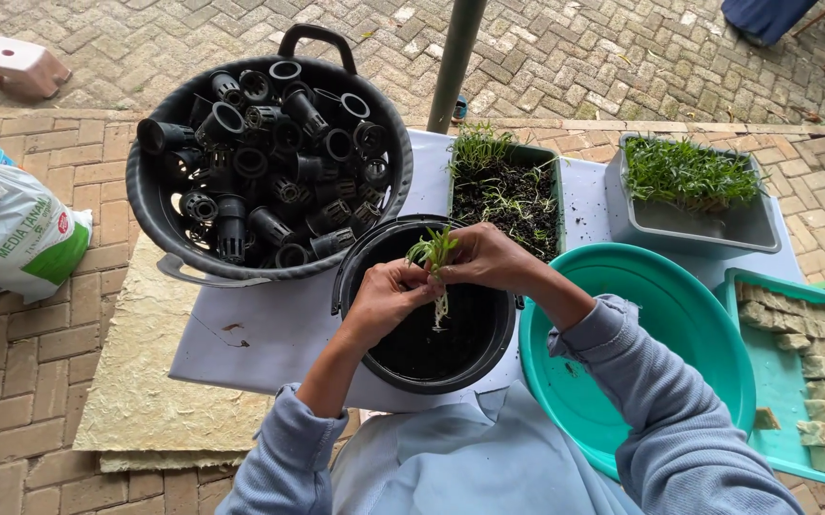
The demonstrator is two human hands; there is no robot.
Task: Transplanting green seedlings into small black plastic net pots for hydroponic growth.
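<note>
Both of your hands are up at the centre of the frame, pinched together on one small green seedling with pale dangling roots [436,262]. Your left hand [384,300] closes in from the lower left, your right hand [489,257] from the right, fingertips meeting around the stem just under the leaf tuft. The seedling hangs over the round black plastic bucket [403,367] at mid-frame, roots trailing down toward its dark inside.

This one looks featherlight and limp, and I'd judge it very fragile: thin stem, thready white roots, soft leaves that bruise easily. The safest hold seems to be where you have it, low on the stem at the root collar, with a light pinch and no pull on the roots.

At upper left sits the wide dark grey basin heaped with small black slotted net pots [269,153]. Right of the bucket's top edge, the dark green rectangular tray of soil and sprouts [513,195]; further right, the grey tub of dense green seedlings [689,186]. Lower right, the round teal plastic basin [641,343] and the teal tray of cut beige foam cubes [813,372], all on the pale blue tabletop [260,334].
</note>
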